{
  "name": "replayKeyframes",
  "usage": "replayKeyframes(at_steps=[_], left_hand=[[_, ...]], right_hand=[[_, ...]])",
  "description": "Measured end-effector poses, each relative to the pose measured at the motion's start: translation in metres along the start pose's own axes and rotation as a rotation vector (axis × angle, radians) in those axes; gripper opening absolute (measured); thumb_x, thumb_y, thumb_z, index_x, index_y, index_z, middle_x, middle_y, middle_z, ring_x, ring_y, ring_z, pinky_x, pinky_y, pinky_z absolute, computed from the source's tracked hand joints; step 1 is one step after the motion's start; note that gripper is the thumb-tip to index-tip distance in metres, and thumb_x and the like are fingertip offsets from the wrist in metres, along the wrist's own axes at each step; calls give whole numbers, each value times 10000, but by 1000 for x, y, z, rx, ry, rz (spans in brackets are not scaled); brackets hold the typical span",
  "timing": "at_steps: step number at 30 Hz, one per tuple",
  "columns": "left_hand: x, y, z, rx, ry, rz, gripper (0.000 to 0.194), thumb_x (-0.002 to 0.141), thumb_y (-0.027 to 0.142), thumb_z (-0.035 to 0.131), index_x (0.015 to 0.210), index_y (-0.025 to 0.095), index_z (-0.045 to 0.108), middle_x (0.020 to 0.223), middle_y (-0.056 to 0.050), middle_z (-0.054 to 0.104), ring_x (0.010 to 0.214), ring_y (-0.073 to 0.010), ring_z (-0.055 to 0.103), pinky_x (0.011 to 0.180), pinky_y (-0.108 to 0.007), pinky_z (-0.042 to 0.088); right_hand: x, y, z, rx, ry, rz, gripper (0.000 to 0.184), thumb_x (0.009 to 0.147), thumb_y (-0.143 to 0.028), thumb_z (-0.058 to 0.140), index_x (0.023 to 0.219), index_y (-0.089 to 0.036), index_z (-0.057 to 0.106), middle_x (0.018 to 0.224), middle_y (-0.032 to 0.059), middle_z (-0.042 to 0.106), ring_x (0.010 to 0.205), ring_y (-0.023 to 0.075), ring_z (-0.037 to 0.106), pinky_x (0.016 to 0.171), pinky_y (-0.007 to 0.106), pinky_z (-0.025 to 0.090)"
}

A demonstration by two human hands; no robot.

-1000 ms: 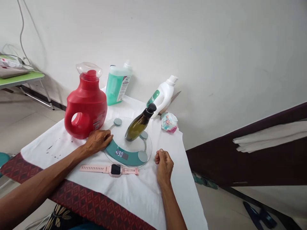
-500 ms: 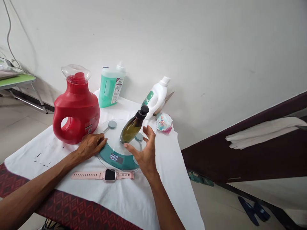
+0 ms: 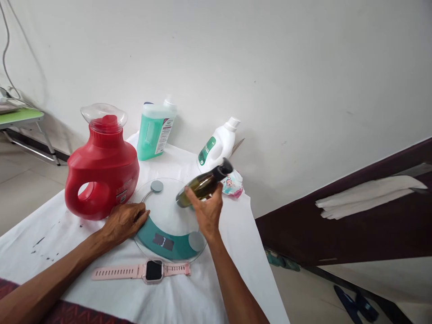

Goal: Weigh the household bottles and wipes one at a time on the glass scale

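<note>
In my right hand (image 3: pixel 209 211) is a dark olive pump bottle (image 3: pixel 200 186) with a black top, tilted over to the right. Thumb and fingers close round its lower half, above a round glass weighing scale (image 3: pixel 165 204) with a teal band. The small display on that band shows an unclear mark. My left hand (image 3: pixel 126 220) lies with curled fingers at the scale's left edge, its fingertips touching the rim; nothing shows in it. Right behind this hand stands a red jug (image 3: pixel 104 166) with a clear cap. A pink-strapped smartwatch (image 3: pixel 154 271) lies in front of the scale.
At the back of the white-covered table (image 3: pixel 182 297) stand a green liquid bottle (image 3: pixel 155 130) and a white bottle (image 3: pixel 219 141). A crumpled colourful packet (image 3: pixel 233 183) lies to the right, partly hidden. The wall rises close behind.
My right hand has closed round the pump bottle. The bottle has come up off the scale, moved right and tipped further over. The display no longer shows its earlier digits.
</note>
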State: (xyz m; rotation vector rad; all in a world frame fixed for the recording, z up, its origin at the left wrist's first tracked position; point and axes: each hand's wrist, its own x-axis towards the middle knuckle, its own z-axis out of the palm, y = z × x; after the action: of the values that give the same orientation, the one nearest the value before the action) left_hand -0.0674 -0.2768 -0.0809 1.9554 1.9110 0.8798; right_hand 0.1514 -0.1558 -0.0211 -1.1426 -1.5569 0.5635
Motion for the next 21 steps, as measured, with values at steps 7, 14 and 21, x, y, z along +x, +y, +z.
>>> replayKeyframes(at_steps=[7,14,21], left_hand=[[1,-6,8,-21,8,23,419,1021,421,411,661,208,436,578,15,520,522,-131,428,556,-288,266],[1,-5,9,-30,10,35,413,1027,396,414,660,211,461,574,14,527,511,-128,425,544,-294,277],[1,-4,9,-6,-3,30,385,1028,353,435,672,209,467,594,5,558,531,-135,477,552,-284,286]], right_hand=[[109,58,-15,-266,256,19,782,627,-456,859,1272,-215,488,1326,152,603,1272,346,564,1138,515,423],[148,110,-1,-316,303,143,769,615,-387,812,1276,-199,468,1354,185,562,1309,377,526,1161,534,408],[154,118,-3,-330,268,194,908,593,-401,825,1363,-106,444,1415,266,532,1358,437,493,1207,559,355]])
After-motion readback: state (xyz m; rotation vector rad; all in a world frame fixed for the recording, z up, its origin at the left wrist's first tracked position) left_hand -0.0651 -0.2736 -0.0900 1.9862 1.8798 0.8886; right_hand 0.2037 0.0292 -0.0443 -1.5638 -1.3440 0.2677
